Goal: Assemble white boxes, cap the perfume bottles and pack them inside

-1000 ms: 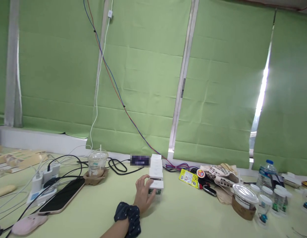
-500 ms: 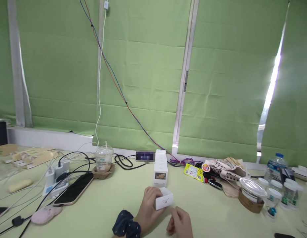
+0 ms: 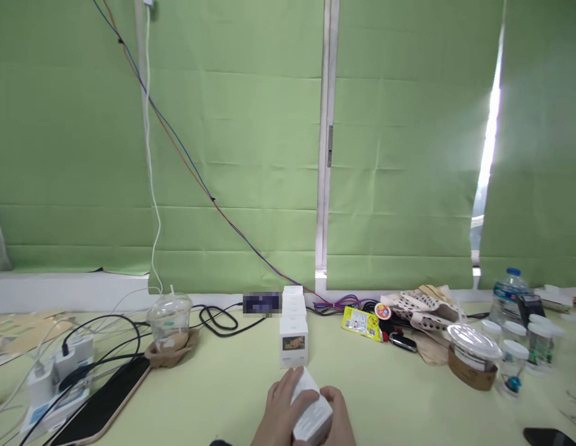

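Note:
A small white box (image 3: 313, 416) is tilted between my two hands at the lower middle of the head view. My left hand (image 3: 284, 406) wraps its fingers round the left side and top of the box. On the right side, my right hand (image 3: 338, 418) presses against the box with bent fingers; its fingertips are partly hidden. Just beyond my hands stands a row of similar white boxes (image 3: 293, 357), one behind another, the nearest with a small picture on its front.
To the left are a plastic cup (image 3: 171, 316), a smartphone (image 3: 104, 402) and a power strip (image 3: 56, 396) with tangled cables. On the right lie a yellow packet (image 3: 362, 323), a lidded bowl (image 3: 474, 353), several small clear jars (image 3: 513, 371) and a water bottle (image 3: 510, 297).
My right hand has come up from beside the box and now touches its right side. The box has turned and tilted in my left hand. The view has swung slightly right.

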### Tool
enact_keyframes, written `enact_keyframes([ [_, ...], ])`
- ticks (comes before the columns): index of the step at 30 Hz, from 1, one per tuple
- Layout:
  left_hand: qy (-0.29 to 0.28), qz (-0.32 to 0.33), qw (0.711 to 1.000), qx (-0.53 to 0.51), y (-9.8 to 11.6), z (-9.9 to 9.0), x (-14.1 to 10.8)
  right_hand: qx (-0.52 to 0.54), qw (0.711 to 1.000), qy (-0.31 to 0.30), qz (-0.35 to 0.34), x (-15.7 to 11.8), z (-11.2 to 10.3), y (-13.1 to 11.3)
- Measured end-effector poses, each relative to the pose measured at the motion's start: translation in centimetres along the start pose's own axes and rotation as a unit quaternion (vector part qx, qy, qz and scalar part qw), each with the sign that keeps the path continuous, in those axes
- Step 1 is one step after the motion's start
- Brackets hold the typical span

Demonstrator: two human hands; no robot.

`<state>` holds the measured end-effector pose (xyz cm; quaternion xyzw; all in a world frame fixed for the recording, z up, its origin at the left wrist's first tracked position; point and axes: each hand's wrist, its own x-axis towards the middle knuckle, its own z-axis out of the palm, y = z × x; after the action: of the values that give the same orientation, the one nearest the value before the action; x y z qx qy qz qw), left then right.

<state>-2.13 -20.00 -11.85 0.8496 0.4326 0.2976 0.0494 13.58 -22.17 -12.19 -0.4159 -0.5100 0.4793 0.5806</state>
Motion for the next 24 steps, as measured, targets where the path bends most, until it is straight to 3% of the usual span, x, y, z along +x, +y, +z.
enact_keyframes([
  [3,-0.043,-0.009,0.997,-0.059,0.5,-1.9,-0.2,0.039,0.999,-0.002,0.037,-0.1,-1.0,-1.4],
  [7,-0.059,-0.083,0.982,-0.160,0.9,-4.3,-0.5,0.092,0.988,-0.110,0.058,-0.3,-2.6,-3.5],
  [10,-0.082,-0.097,0.959,-0.252,0.8,-5.4,-0.9,0.122,0.977,-0.154,0.079,-0.7,-2.9,-4.0],
  [14,-0.080,-0.152,0.919,-0.354,0.6,-5.9,-1.4,0.137,0.976,-0.130,0.106,-0.8,-2.5,-3.4],
  [18,-0.026,-0.199,0.910,-0.362,0.7,-5.8,-1.6,0.148,0.983,-0.070,0.079,-0.4,-2.0,-2.7],
  [24,-0.001,-0.188,0.878,-0.441,0.6,-5.1,-1.6,0.222,0.958,-0.082,0.162,-0.3,-2.5,-3.0],
])
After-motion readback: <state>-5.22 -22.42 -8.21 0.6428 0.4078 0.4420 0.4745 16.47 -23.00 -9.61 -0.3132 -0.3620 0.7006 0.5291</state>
